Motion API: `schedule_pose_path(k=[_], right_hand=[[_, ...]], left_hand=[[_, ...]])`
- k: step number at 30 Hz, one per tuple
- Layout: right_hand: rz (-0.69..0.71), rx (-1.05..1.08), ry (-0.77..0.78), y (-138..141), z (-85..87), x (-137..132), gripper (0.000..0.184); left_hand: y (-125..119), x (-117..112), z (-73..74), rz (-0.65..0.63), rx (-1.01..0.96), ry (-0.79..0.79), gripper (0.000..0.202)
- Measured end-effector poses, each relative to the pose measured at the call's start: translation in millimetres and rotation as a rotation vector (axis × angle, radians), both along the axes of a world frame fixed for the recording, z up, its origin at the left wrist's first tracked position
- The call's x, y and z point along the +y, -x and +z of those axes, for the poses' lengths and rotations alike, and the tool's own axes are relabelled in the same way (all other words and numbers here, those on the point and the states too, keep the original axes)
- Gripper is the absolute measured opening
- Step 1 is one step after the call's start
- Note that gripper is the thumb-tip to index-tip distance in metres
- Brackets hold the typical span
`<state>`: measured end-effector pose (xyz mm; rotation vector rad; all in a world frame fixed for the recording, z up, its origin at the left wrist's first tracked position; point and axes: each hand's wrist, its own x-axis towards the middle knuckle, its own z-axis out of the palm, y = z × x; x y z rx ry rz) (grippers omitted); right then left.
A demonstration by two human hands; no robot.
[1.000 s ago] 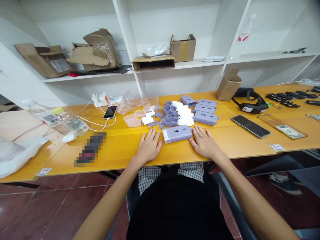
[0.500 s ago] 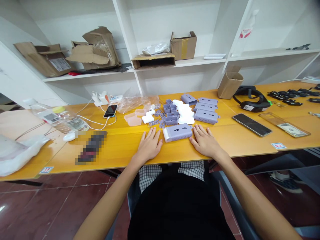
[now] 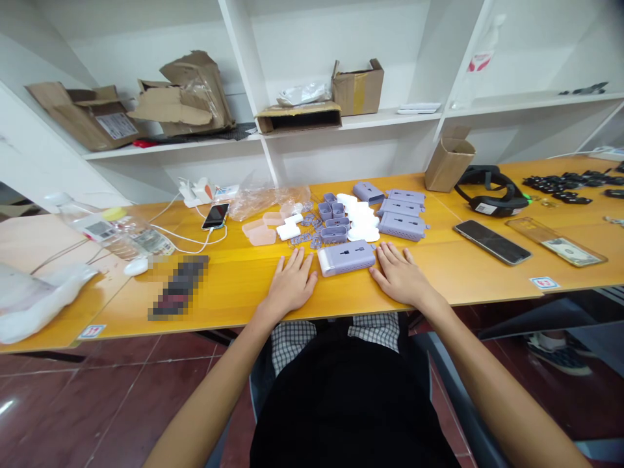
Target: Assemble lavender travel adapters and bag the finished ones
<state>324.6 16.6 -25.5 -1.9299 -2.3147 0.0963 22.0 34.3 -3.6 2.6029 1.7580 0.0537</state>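
Palm down on the orange table (image 3: 234, 286) lies my left hand (image 3: 291, 283), fingers stretched out and holding nothing. My right hand (image 3: 397, 276) rests flat the same way on the other side. Between them sits a purple plastic case (image 3: 348, 257) with dark cable-plug marks on top and a whitish left end. The right fingertips are close beside its right end; whether they touch I cannot tell. Behind it are several small purple cups (image 3: 334, 234), white rounded parts (image 3: 361, 218), small purple clips (image 3: 311, 224), pinkish flat pieces (image 3: 262, 233) and several purple case shells (image 3: 402, 224).
Left are a charging phone (image 3: 215, 216), a clear plastic bag (image 3: 263, 198) and plastic bottles (image 3: 117, 234). On the right lie another phone (image 3: 492, 242), a black headset (image 3: 491, 192) and a phone case (image 3: 556, 242). White shelves (image 3: 302, 153) with cardboard boxes stand behind. A person's shoe shows at lower right.
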Motion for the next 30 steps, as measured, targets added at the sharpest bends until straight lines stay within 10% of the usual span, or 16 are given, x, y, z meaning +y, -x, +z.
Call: schedule_pose_path(k=[30], right_hand=[[0.096,0.039,-0.147,-7.4,-0.5,-3.2,0.061]], left_hand=[[1.1,-2.9,5.8,-0.025,-0.263,-0.05,0.068]])
